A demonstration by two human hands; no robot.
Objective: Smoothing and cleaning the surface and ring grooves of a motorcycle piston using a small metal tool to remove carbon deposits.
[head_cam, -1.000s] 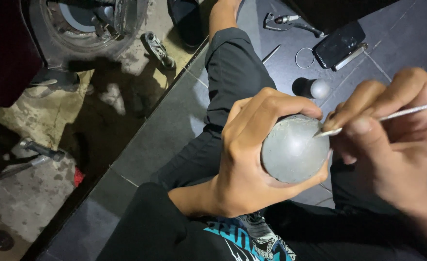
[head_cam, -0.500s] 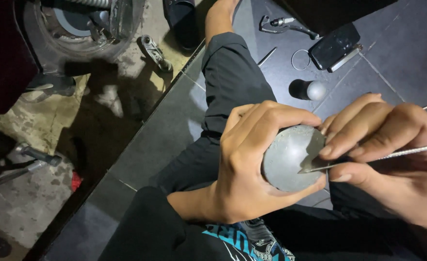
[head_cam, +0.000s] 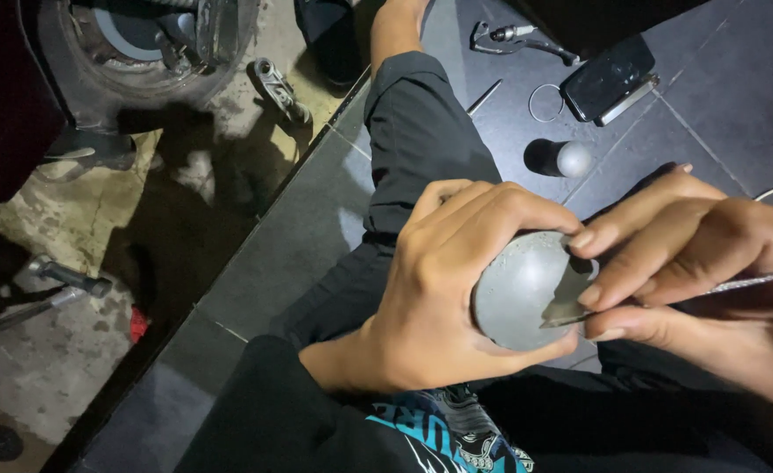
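Since half a second ago, my right hand (head_cam: pixel 693 263) has slid its thin flat metal blade (head_cam: pixel 579 311) lower across the smooth grey clay ball (head_cam: pixel 518 293), and the fingers now crowd closer over it. That hand pinches the blade between thumb and curled fingers, its tip touching the ball's right side. My left hand (head_cam: pixel 443 298) wraps the ball from the left, fingers curved tight over the top, thumb beneath, at centre right of the frame above my dark trouser leg (head_cam: pixel 412 149). On the dark tiled floor (head_cam: pixel 299 236) at upper right lie a small grey ball (head_cam: pixel 574 159), a wire ring (head_cam: pixel 544 102), a black phone (head_cam: pixel 608 77) and metal pliers (head_cam: pixel 513 37). A tyre (head_cam: pixel 132 52) fills the upper left; a hammer (head_cam: pixel 67 278) lies at far left.
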